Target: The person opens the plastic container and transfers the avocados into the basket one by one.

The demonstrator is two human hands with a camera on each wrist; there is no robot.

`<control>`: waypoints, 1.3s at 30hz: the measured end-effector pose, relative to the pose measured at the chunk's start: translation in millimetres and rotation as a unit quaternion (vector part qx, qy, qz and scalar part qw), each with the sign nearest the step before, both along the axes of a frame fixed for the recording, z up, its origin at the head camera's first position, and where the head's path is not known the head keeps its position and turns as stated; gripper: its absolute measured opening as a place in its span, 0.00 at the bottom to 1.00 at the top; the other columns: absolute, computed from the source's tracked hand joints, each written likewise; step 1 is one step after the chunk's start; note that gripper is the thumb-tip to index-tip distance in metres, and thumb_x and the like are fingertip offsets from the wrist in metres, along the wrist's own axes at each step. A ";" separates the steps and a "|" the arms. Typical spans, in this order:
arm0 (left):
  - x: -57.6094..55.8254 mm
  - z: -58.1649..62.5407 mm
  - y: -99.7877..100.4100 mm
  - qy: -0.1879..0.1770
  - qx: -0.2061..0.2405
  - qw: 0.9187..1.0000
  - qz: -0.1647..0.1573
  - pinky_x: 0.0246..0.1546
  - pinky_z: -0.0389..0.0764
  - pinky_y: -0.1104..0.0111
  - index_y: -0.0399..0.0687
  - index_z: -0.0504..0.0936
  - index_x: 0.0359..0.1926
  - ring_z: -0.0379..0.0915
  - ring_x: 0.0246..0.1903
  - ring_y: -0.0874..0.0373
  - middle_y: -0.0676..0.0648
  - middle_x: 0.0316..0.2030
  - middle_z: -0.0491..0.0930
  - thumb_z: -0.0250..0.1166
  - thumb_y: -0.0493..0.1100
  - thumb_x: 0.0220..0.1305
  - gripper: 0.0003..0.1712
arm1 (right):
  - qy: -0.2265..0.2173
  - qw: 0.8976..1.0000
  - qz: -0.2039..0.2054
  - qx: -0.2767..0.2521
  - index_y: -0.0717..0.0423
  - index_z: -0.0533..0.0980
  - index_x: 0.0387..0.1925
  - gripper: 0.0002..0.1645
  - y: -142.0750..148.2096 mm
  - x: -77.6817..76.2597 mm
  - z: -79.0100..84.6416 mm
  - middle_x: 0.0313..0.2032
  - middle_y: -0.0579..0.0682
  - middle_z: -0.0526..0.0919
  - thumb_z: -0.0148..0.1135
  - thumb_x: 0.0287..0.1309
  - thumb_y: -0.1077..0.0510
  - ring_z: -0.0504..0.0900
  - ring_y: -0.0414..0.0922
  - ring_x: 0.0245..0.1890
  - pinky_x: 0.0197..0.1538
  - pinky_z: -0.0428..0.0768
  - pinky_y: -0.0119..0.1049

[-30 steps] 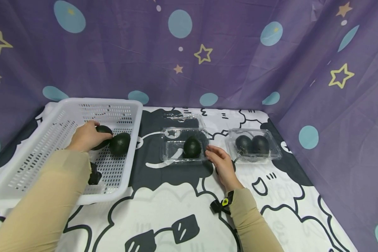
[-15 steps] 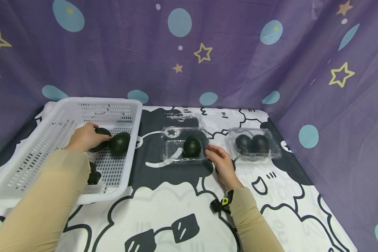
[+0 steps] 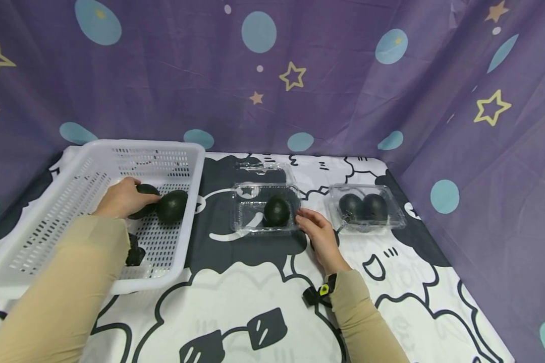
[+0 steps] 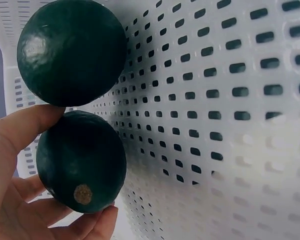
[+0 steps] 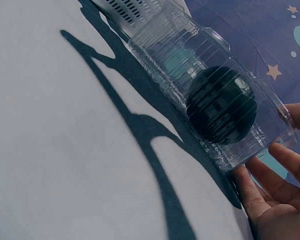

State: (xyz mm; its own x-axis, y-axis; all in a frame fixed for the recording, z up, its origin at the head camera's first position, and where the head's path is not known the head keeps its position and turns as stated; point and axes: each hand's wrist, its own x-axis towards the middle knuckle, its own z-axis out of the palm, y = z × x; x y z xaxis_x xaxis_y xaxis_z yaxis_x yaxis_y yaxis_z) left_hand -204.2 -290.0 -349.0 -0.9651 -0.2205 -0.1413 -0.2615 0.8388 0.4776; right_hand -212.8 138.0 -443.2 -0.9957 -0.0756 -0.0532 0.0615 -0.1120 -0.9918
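Note:
Inside the white basket (image 3: 194, 212), my left hand (image 3: 122, 197) grips a dark green avocado (image 4: 82, 160), thumb on top and fingers curled beneath. A second avocado (image 4: 72, 52) lies right against it. My right hand (image 3: 320, 237) holds the right end of an open clear plastic container (image 5: 165, 60), thumb at the rim and fingers against the end wall. One avocado (image 3: 277, 212) sits in the container's right half. The container's lid (image 3: 263, 174) is folded back behind it.
To the right stands another clear container (image 3: 396, 222) with two avocados (image 3: 363, 207) in it. Black wrist-camera gear (image 3: 135, 252) hangs under my left sleeve, within the basket. A purple patterned curtain (image 3: 336, 101) borders the back and right of the cloth-covered table (image 3: 236, 302).
The avocado in my left hand has shifted slightly down and to the left in the head view. My right hand and both containers have stayed in place.

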 end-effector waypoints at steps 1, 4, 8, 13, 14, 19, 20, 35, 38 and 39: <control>-0.2 0.0 0.2 -0.002 0.000 1.000 0.001 0.55 0.70 0.38 0.19 0.58 0.66 0.65 0.57 0.26 0.20 0.60 0.64 0.63 0.56 0.63 0.48 | 0.000 1.000 0.001 0.001 0.64 0.71 0.64 0.26 0.1 -0.2 -0.1 0.65 0.61 0.74 0.60 0.66 0.60 0.82 0.32 0.48 0.55 0.79 0.29; -1.6 0.2 1.0 -0.009 0.001 1.000 0.004 0.57 0.70 0.38 0.20 0.55 0.68 0.62 0.59 0.25 0.19 0.63 0.61 0.62 0.58 0.64 0.50 | 0.000 1.000 0.003 0.001 0.64 0.71 0.64 0.26 0.4 -0.4 -0.2 0.65 0.61 0.74 0.60 0.66 0.60 0.81 0.33 0.48 0.56 0.78 0.30; -3.7 0.1 1.5 -0.010 -0.002 1.000 0.010 0.57 0.71 0.39 0.21 0.55 0.69 0.63 0.59 0.25 0.19 0.63 0.61 0.61 0.58 0.65 0.50 | 0.001 1.000 0.002 0.001 0.64 0.71 0.64 0.26 0.6 -0.7 -0.9 0.64 0.61 0.74 0.60 0.66 0.60 0.81 0.33 0.48 0.56 0.79 0.30; -5.1 0.8 2.3 -0.001 0.003 1.000 0.015 0.58 0.71 0.39 0.22 0.57 0.69 0.64 0.59 0.26 0.20 0.63 0.63 0.61 0.58 0.64 0.49 | 0.004 1.000 -0.003 -0.006 0.65 0.72 0.63 0.26 -0.1 -0.8 -1.3 0.64 0.63 0.74 0.60 0.66 0.61 0.82 0.33 0.47 0.54 0.79 0.29; -5.4 1.0 2.4 0.002 0.002 1.000 0.014 0.58 0.71 0.39 0.22 0.57 0.68 0.65 0.59 0.27 0.20 0.63 0.63 0.61 0.58 0.64 0.49 | 0.004 1.000 -0.003 -0.007 0.65 0.71 0.63 0.26 -0.3 -0.8 -1.2 0.64 0.63 0.74 0.60 0.66 0.62 0.82 0.33 0.47 0.54 0.79 0.28; -5.4 3.7 4.7 0.017 0.000 1.000 0.016 0.59 0.70 0.39 0.24 0.58 0.69 0.64 0.60 0.27 0.21 0.63 0.64 0.59 0.58 0.65 0.47 | 0.005 1.000 -0.005 -0.010 0.66 0.71 0.63 0.26 -1.0 -0.7 -1.1 0.64 0.64 0.74 0.60 0.65 0.62 0.82 0.33 0.47 0.54 0.79 0.28; -5.3 4.2 5.5 0.020 0.000 1.000 0.018 0.59 0.70 0.39 0.24 0.58 0.70 0.64 0.61 0.27 0.21 0.63 0.64 0.59 0.58 0.66 0.47 | 0.005 1.000 -0.005 -0.011 0.66 0.71 0.63 0.26 -1.0 -0.8 -1.2 0.64 0.64 0.74 0.60 0.65 0.62 0.82 0.33 0.47 0.54 0.79 0.28; -4.8 17.9 18.3 0.083 0.029 0.996 0.030 0.63 0.65 0.37 0.29 0.59 0.72 0.62 0.63 0.29 0.26 0.66 0.64 0.54 0.61 0.70 0.45 | 0.001 1.000 -0.006 -0.005 0.65 0.71 0.63 0.26 -0.9 -0.9 -1.0 0.65 0.63 0.74 0.60 0.65 0.61 0.82 0.32 0.47 0.54 0.79 0.28; -5.0 20.8 18.9 0.089 0.038 0.995 0.029 0.64 0.65 0.38 0.29 0.59 0.72 0.62 0.63 0.29 0.26 0.67 0.64 0.53 0.63 0.70 0.46 | 0.002 1.000 -0.007 -0.007 0.66 0.71 0.63 0.27 -1.2 -0.8 -0.8 0.65 0.63 0.74 0.60 0.65 0.62 0.82 0.32 0.46 0.54 0.79 0.28; -4.8 22.0 19.1 0.091 0.040 0.995 0.029 0.64 0.64 0.38 0.29 0.59 0.72 0.61 0.64 0.29 0.26 0.67 0.64 0.53 0.64 0.69 0.47 | 0.002 1.000 -0.007 -0.005 0.66 0.71 0.63 0.27 -1.3 -0.7 -0.6 0.65 0.63 0.74 0.60 0.65 0.62 0.82 0.32 0.46 0.53 0.79 0.28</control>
State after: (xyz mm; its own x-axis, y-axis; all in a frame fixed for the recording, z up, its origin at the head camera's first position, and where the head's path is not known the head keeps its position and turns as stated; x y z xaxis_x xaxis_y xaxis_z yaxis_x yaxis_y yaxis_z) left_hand -209.0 -270.8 -327.1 -0.9623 -0.2714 0.0145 -0.2119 0.7825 0.5854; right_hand -213.6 136.7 -443.8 -0.9968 -0.0629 -0.0484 0.0559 -0.1229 -0.9908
